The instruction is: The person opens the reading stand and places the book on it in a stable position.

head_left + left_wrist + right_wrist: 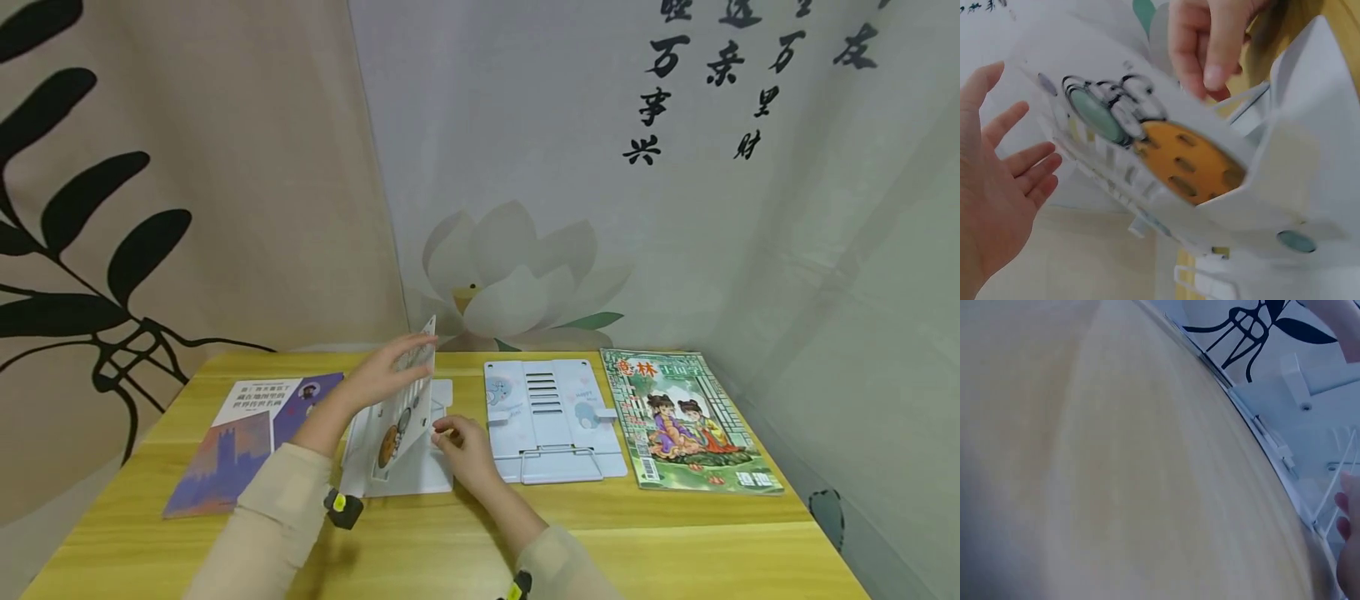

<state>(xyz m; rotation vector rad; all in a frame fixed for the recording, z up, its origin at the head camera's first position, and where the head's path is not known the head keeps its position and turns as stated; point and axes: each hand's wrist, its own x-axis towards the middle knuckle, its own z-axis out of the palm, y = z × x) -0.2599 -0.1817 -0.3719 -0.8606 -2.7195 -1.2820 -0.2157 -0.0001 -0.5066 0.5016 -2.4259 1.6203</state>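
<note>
A white folding book stand [405, 417] with cartoon prints is unfolded on the table, its slotted panel [1147, 131] tilted up from a white base [427, 479]. My left hand [392, 368] is at the panel's upper part; the left wrist view shows its fingers [1035, 165] spread and fairly straight beside the slotted face. Behind the panel, my right hand [467, 454] has its fingers curled, thumb and forefinger at a thin wire support [1244, 103] that rises between panel and base. Part of the wire is hidden behind the fingers.
To the right lies a second white book stand [551, 425], flat, with a wire bracket at its front. A green illustrated magazine [693, 425] lies beyond it. A purple book [247, 442] is at the left on the wooden table [420, 550]. A printed curtain [540, 167] hangs behind.
</note>
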